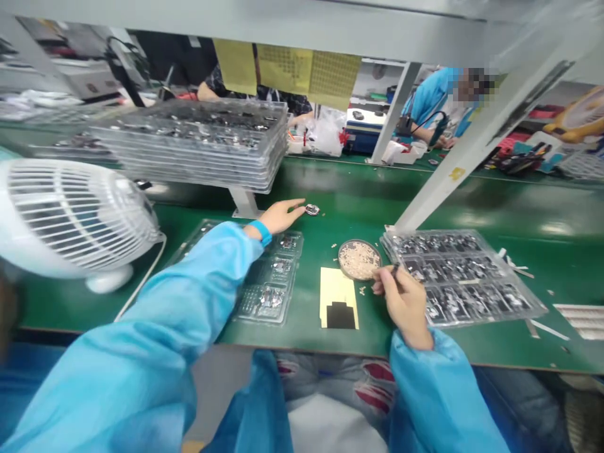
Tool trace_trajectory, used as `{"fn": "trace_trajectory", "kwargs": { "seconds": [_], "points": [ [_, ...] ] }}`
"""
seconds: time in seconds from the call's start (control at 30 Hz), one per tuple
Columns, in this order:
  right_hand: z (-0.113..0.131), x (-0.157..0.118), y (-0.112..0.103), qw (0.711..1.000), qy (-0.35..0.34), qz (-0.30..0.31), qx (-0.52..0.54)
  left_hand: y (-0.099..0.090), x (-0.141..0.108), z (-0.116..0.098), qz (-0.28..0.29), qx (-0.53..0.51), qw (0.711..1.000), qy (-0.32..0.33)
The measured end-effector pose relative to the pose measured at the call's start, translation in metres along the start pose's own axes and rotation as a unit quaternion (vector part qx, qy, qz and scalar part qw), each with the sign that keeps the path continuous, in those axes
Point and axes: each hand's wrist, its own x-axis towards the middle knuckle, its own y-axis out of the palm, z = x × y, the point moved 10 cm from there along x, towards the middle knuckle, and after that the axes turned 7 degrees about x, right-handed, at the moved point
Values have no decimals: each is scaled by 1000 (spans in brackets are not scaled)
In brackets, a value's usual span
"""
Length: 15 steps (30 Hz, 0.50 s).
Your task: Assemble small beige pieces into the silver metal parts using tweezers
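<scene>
My left hand (282, 217) reaches over the green table, fingers apart, its fingertips beside a small metallic part (312, 209). My right hand (402, 294) is pinched around a small dark object (395, 269), too small to make out. Just left of those fingers sits a round dish (359, 259) of small beige pieces. A yellow card (336, 286) with a black patch lies in front of the dish. Under my left forearm is a clear tray (285, 277) with parts in it. Right of my right hand, another clear tray (465, 274) holds rows of black and silver parts.
A white fan (80, 220) stands at the left. Stacked clear trays (198, 145) rest on a raised support behind my left arm. A slanted metal post (453, 170) rises behind the right tray. Two people (431, 94) are across the bench. White strips (550, 329) lie at the right.
</scene>
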Motion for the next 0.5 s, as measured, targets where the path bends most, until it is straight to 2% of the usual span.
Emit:
{"fn": "trace_trajectory", "kwargs": {
  "seconds": [0.13,0.2,0.27,0.33,0.4,0.5],
  "points": [
    [0,-19,-3,999,-26,18,-40,-32,-74,43,43,12,999,-8],
    [-2,-24,-5,997,-41,16,-68,-45,-109,73,51,76,995,-45],
    [-11,-27,-8,998,-16,7,-68,-55,-134,98,38,132,988,-72],
    [-26,-30,-14,998,37,-15,-45,-56,-148,109,39,163,984,-57],
    [-39,-32,-17,996,87,-34,-2,-49,-153,111,60,182,981,-25],
    [-44,-31,-12,991,113,-18,72,-43,-149,110,80,220,972,-13]
  ]
}}
